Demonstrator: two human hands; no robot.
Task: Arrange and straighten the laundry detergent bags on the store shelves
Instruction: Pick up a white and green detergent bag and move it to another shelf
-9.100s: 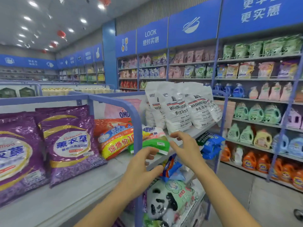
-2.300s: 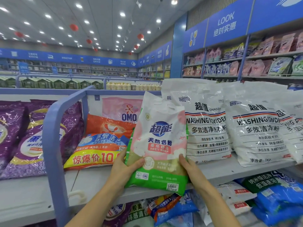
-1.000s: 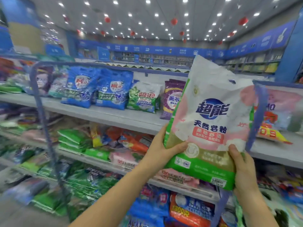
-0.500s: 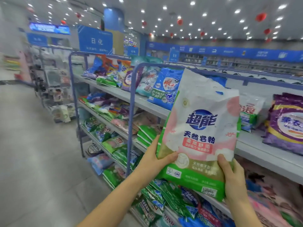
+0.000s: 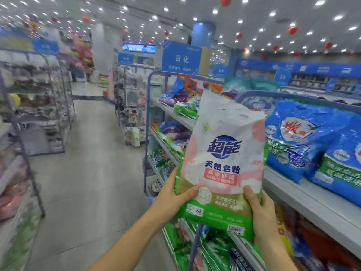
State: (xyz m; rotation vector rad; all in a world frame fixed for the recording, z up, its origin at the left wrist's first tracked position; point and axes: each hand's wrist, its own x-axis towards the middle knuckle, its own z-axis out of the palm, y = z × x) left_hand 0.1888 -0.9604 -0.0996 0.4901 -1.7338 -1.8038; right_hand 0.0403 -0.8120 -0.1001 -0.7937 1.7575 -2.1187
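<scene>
- The detergent bag (image 5: 222, 165), white and pink with a green base, is held upright in mid-frame, in the air in front of the shelving and not resting on any shelf.
- The left hand (image 5: 173, 200) grips the bag's lower left edge, thumb pressed across the front and fingers hidden behind.
- The right hand (image 5: 259, 210) grips the lower right corner the same way, thumb on the front and the rest wrapped behind.
- The grey top shelf (image 5: 312, 200) runs from the lower right towards the centre, with a bare strip along its front edge just right of the held bag.
- Blue detergent bags (image 5: 298, 139) lean back on that shelf at the right of the frame; the held bag's right edge overlaps them in the view.
- A rounded blue rail (image 5: 273, 93) curves over the shelf behind the bag's top.
- Below the hands, the lower shelves are packed with green bags (image 5: 214, 247), some reaching the shelf lip.
- A blue upright post (image 5: 146, 133) stands at a bay's outer edge, left of the bag.
- The grey aisle floor (image 5: 88, 173) fills the left half of the frame as an open lane between this shelving and the blurred wire racks (image 5: 39, 114) at far left.
- A blue hanging sign (image 5: 181, 58) sits upper centre, under a ceiling dotted with spotlights and red lanterns (image 5: 292, 30).
</scene>
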